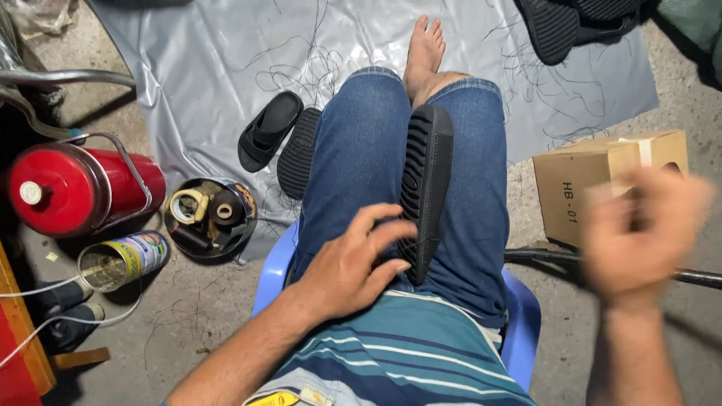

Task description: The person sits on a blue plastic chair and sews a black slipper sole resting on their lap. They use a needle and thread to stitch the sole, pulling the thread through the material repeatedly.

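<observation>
Plastic sheet: a grey plastic sheet (195, 68) covers the concrete floor ahead of the seated person, strewn with thin black threads (316, 68).
Lap: legs in blue jeans (353, 158) stretch over a blue plastic chair (526, 316); one bare foot (425, 49) rests on the sheet.
Red cylinder: a red cylinder (75, 188) with a metal handle lies on the floor off the sheet's left edge.
Cardboard box: a brown cardboard box (587, 188) sits on the floor at the sheet's lower right corner, partly hidden behind the right hand; its contents cannot be seen.
Pile of soles: dark soles (556, 26) lie heaped at the sheet's far right corner.
Black sole: a ribbed black sole (425, 180) stands on its edge along the right thigh, its near end under the left hand's fingertips.
Sandals: a black sandal (267, 128) and a second black sole (298, 154) lie side by side on the sheet, just left of the left knee.
Round tin: an open round tin (244, 199) at the sheet's lower left edge holds tape rolls (188, 204) and small dark items.
Can: an open can (124, 259) lies on its side on the bare floor, near the tin; white cords (45, 319) run past it.
Left hand: the left hand (350, 267) lies open and flat on the lap, fingers spread, touching the sole without gripping it.
Right hand: the right hand (639, 233) is raised off the lap, blurred by motion; its grip cannot be told.
</observation>
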